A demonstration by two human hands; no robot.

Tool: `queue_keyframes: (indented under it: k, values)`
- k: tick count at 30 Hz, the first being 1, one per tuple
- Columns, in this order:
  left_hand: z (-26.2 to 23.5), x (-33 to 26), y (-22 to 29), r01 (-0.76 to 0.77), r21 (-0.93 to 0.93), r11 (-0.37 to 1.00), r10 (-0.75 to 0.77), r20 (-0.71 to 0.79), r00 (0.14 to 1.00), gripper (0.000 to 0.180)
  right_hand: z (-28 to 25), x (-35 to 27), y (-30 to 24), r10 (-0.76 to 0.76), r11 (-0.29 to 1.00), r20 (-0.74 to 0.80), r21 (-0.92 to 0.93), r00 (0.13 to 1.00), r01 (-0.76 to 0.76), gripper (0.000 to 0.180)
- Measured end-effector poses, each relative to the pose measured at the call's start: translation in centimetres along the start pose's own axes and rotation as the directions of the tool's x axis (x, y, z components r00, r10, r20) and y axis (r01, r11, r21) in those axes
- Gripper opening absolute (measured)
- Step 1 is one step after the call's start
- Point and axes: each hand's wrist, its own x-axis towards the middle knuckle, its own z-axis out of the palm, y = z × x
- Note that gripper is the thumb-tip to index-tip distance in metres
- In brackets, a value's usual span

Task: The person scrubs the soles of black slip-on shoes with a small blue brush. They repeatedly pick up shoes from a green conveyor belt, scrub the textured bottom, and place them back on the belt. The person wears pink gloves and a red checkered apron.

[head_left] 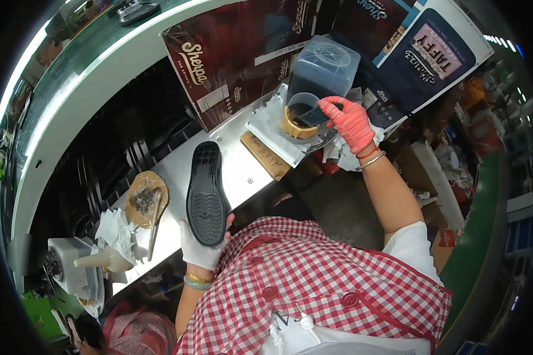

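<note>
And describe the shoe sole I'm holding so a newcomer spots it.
Start at the shiny metal workbench and find the white-gloved left hand at its near edge. It holds the shoe sole: long, black and ridged, unlike the tan block nearby.

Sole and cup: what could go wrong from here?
1. The left hand grips the sole only by its near end; the far end could dip or twist if pushed.
2. The right hand holds a dark tool at the mouth of the cup; a sideways tug might tip it.
3. The tan block lies at the table's near edge; a sleeve or arm could knock it off.
</note>
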Motion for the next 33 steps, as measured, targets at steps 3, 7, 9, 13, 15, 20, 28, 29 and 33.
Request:
queue_keyframes:
  k: [3, 7, 9, 13, 15, 20, 28, 29, 33]
  values:
    - [0.1, -0.9, -0.6, 0.010, 0.060, 0.998, -0.007, -0.051, 0.999, 0.067, -0.3, 0.4, 0.4, -0.014, 0.999, -0.015, 0.043, 1.000, 0.014, 0.029]
    - [0.6, -0.4, -0.5, -0.046, 0.172, 0.984, 0.036, 0.058, 0.998, 0.056, -0.5, 0.6, 1.3, 0.008, 0.997, 0.002, 0.081, 1.000, -0.008, 0.029]
    - [1.1, 0.4, -0.4, -0.054, 0.166, 0.985, 0.035, 0.115, 0.993, 0.055, -0.7, 0.9, 1.6, 0.043, 0.994, 0.030, 0.097, 0.999, -0.045, 0.030]
    - [1.8, 1.7, -0.4, -0.068, 0.105, 0.992, 0.047, 0.197, 0.979, 0.056, -1.2, 0.0, 2.2, 0.122, 0.961, 0.023, 0.248, 0.992, -0.124, 0.029]
    - [2.6, 2.1, -0.6, -0.094, 0.084, 0.992, 0.074, 0.212, 0.975, 0.057, 1.0, -1.6, 1.2, 0.129, 0.888, 0.074, 0.436, 0.989, -0.148, 0.026]
    - [3.8, 2.8, -1.1, -0.152, 0.105, 0.983, 0.099, 0.395, 0.913, 0.067, 7.4, -7.4, -4.2, 0.017, 0.783, 0.342, 0.580, 0.940, -0.225, 0.025]
    - [5.2, 0.9, -1.7, -0.187, 0.105, 0.977, 0.124, 0.434, 0.892, 0.077, 12.7, -10.0, -6.1, -0.011, 0.771, 0.440, 0.575, 0.898, -0.273, 0.024]
    - [5.2, 0.9, -1.9, -0.185, 0.091, 0.978, 0.128, 0.434, 0.892, 0.077, 12.7, -10.1, -5.9, -0.011, 0.776, 0.448, 0.568, 0.894, -0.275, 0.024]
    - [5.6, 0.7, -2.5, -0.190, 0.095, 0.977, 0.131, 0.432, 0.892, 0.078, 12.8, -10.5, -6.1, 0.010, 0.797, 0.436, 0.540, 0.900, -0.270, 0.024]
